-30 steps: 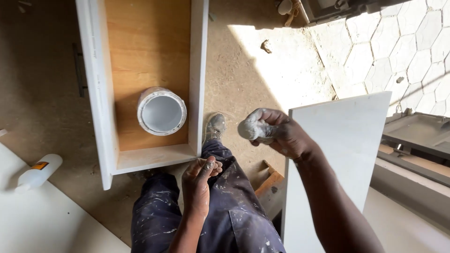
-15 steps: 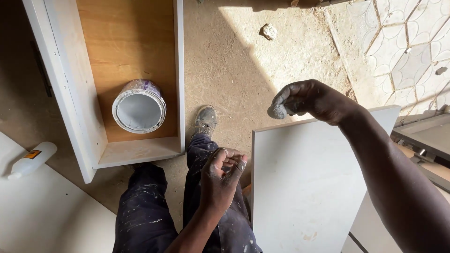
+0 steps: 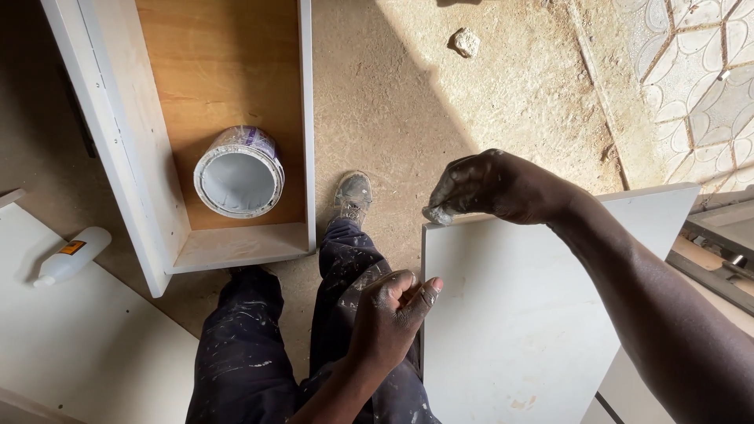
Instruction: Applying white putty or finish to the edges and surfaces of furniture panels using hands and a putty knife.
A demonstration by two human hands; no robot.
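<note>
White board stands on edge by my knees, my right hand pinching a grey putty lump onto its top corner, left hand loosely curled, empty; most edge seems unfilled

Right hand: fingers closed on small grey lump, pressed to top left corner of white panel. Left hand: loosely curled, empty, just beside panel's left edge, above paint-spattered dark trousers. Shoe on sandy floor. Open white drawer box with wooden bottom lies on floor; paint tin on its side inside. White plastic bottle on white board, lower left. Stone on floor, top.
</note>
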